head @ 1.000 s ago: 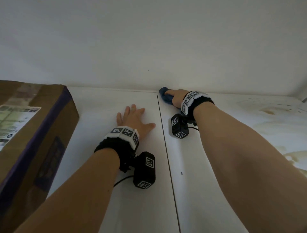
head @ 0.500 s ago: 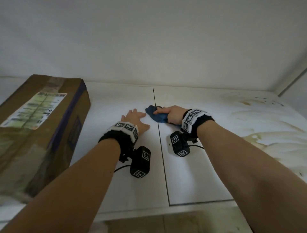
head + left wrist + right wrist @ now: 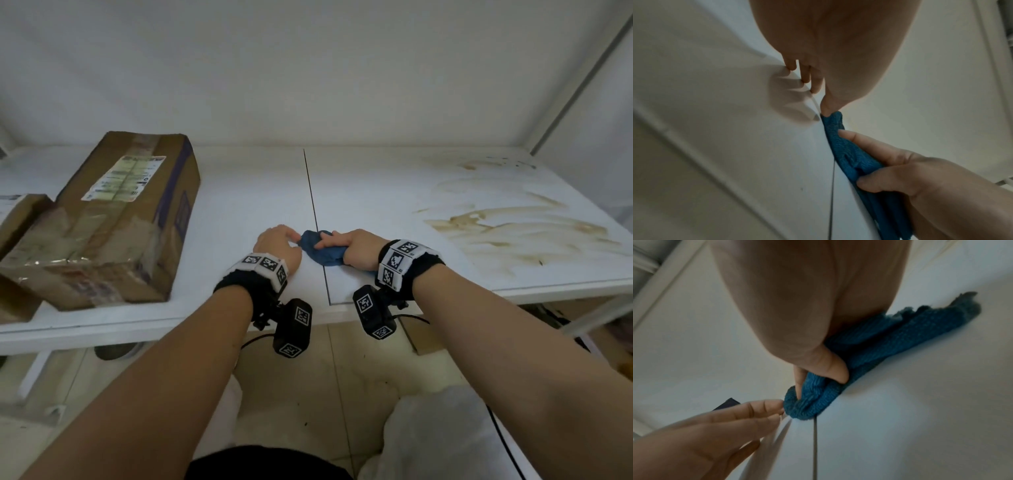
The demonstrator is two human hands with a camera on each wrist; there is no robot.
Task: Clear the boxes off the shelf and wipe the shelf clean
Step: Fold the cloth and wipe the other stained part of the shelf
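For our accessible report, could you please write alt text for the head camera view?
A right hand grips a bunched blue cloth on a white shelf, the left hand resting beside it. A taped cardboard box sits left; brown stains streak the right.

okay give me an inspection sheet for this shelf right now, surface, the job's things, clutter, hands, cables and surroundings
Surface: white shelf, brown stains on its right part, dark seam down the middle.
Job's things: large taped cardboard box at the left, a smaller box beside it; blue cloth bunched on the seam.
Clutter: nothing seen.
Hands: right hand grips the cloth; left hand rests on the shelf, fingers at the cloth's edge.
Cables: thin lead from each wrist camera.
Surroundings: white wall behind, tiled floor below.
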